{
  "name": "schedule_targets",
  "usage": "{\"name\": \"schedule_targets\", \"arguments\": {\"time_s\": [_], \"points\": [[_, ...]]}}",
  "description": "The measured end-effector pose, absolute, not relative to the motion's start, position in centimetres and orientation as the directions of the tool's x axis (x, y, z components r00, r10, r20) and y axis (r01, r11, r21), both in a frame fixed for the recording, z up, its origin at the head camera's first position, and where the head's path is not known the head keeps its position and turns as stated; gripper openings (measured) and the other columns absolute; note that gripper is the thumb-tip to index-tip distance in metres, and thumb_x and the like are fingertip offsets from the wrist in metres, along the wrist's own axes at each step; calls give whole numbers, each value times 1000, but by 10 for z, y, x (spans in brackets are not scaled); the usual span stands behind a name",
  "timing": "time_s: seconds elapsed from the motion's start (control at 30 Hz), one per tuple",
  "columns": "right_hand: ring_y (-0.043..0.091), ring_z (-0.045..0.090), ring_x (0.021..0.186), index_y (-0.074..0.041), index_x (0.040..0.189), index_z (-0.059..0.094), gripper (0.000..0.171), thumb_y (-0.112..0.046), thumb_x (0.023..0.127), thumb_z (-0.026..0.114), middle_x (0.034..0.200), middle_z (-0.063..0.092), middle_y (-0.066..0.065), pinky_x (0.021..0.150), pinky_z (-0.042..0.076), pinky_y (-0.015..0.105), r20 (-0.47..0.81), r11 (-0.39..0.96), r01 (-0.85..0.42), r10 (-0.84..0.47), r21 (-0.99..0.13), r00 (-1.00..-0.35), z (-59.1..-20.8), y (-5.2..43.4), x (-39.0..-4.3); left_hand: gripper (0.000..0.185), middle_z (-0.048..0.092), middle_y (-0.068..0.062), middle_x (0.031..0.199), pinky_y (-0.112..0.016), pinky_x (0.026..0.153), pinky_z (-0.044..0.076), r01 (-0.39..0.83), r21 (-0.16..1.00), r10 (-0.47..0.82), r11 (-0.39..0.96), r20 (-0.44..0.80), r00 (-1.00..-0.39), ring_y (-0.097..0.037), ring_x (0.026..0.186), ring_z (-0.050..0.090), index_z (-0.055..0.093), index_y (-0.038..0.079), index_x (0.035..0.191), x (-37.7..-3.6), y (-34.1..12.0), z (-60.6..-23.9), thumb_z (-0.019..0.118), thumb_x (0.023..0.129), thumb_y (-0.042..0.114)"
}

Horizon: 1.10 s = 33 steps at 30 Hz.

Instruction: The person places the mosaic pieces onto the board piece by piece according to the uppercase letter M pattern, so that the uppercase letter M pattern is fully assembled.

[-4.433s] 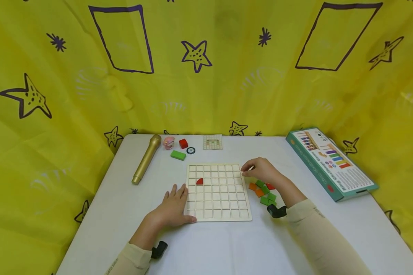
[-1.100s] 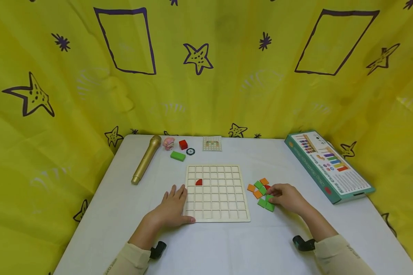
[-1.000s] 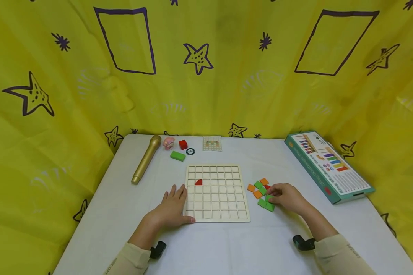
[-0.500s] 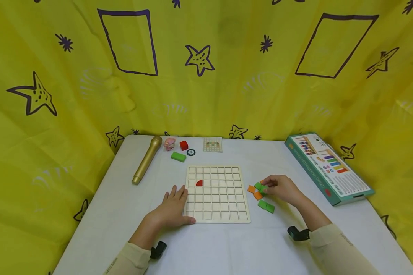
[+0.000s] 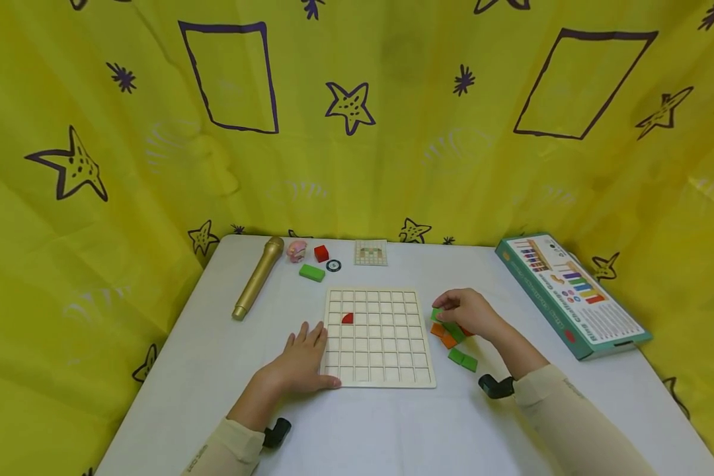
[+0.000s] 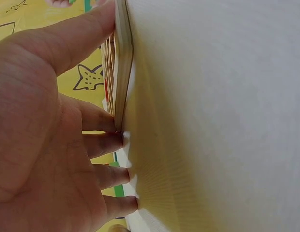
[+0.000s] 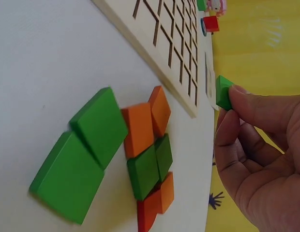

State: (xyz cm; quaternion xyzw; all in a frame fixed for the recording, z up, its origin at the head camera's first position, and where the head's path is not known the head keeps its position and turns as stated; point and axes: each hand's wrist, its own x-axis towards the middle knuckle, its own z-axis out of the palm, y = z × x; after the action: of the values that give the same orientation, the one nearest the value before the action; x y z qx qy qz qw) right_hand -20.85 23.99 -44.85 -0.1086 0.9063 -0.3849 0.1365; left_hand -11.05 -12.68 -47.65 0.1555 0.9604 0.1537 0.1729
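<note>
Well, the right hand (image 5: 467,312) pinches a green tile (image 7: 223,92) clear of the table (image 5: 381,430), between the board (image 5: 381,360) and the loose tiles (image 5: 448,340). Fingers spread, the left hand (image 5: 300,360) touches the board's left edge; one red piece (image 5: 348,318) sits on the grid.

Tiles (image 5: 448,340) lie right of the board (image 5: 377,345), the card (image 5: 371,254) behind it.

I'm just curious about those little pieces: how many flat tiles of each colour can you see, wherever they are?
Green tiles: 5, one in the right hand
Orange tiles: 3
Red tiles: 2, one on the board
Total: 10
</note>
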Motion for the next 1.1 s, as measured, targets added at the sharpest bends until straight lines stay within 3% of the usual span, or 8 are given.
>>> {"name": "schedule_targets", "arguments": {"time_s": [0.47, 1.1], "points": [[23, 60, 86, -3, 106, 72, 16, -6, 90, 74, 94, 66, 7, 79, 56, 36, -183, 622, -63, -324, -780, -928, -446, 204, -226, 109, 21, -18, 165, -59, 119, 15, 227, 341, 332, 912, -292, -897, -43, 152, 9, 27, -2, 157, -109, -124, -475, 76, 81, 59], [20, 60, 84, -2, 103, 74, 15, -7, 89, 77, 93, 68, 5, 73, 52, 33, -129, 591, -170, -430, -788, -894, -452, 162, -231, 109, 22, -17, 164, -59, 119, 14, 211, 335, 314, 918, -292, -903, -42, 152, 8, 28, -2, 157, -108, -123, -473, 77, 80, 58]]}}
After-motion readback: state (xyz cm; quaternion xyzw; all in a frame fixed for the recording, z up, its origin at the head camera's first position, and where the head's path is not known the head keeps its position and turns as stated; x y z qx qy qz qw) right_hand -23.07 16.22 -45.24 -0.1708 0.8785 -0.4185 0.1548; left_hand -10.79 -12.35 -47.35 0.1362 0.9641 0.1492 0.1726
